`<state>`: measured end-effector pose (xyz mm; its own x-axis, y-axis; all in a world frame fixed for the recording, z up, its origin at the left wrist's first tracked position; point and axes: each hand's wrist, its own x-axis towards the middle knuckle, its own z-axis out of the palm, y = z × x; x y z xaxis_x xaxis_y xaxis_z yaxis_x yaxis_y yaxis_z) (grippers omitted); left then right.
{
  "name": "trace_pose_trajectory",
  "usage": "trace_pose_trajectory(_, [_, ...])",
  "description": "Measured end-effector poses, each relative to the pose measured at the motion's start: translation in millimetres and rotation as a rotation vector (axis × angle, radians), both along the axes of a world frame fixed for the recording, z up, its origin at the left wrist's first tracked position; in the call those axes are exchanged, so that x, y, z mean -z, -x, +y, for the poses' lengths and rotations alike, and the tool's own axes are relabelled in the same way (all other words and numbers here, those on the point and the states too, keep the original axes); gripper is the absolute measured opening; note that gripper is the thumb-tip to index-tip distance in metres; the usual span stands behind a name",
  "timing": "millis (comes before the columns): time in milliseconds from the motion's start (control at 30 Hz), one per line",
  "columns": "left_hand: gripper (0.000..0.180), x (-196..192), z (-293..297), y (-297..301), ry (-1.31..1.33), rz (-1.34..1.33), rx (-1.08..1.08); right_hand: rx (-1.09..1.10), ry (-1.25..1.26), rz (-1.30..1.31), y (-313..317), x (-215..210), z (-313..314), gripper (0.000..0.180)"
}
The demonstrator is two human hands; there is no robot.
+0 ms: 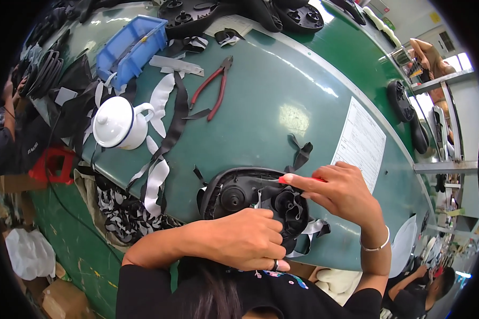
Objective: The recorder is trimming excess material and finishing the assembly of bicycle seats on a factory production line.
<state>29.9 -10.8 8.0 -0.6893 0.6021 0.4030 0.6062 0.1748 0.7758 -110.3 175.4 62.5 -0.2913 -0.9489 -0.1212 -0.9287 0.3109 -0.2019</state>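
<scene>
A black moulded part (255, 186) with a raised rim and round bosses lies at the table's near edge in front of me. My right hand (338, 194) is closed round a slim tool with a red handle (303, 179), whose thin tip points left over the part. My left hand (247, 239) is curled at the part's near side, its fingertips mostly hidden. A narrow whitish strip (259, 199) rises beside that hand; I cannot tell whether it is gripped. Black and white fabric scraps (315, 228) stick out at the part's right.
Red-handled nippers (213, 87), a white lidded mug (121, 123), a blue bin (133, 48) and cut strips (157, 181) lie on the green table (250, 111). A printed sheet (360, 141) lies right. A bag of scraps (123, 212) hangs below the left edge. Other people work nearby.
</scene>
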Motion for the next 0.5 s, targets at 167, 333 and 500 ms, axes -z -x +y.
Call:
trace_pose_trajectory(167, [0.032, -19.3, -72.7, -7.1, -0.415, -0.252, -0.002, 0.050, -0.168, -0.003, 5.7, -10.7, 23.4, 0.049])
trace_pose_trajectory(333, [0.029, -21.1, -48.0, 22.7, -0.009, -0.128, -0.585, 0.283, -0.024, -0.213, -20.6, -4.3, 45.5, 0.049])
trace_pose_trajectory(500, [0.024, 9.6, -27.4, 55.8, 0.329, 0.011, -0.434, 0.329, -0.173, -0.004, -47.5, -15.1, 33.2, 0.050])
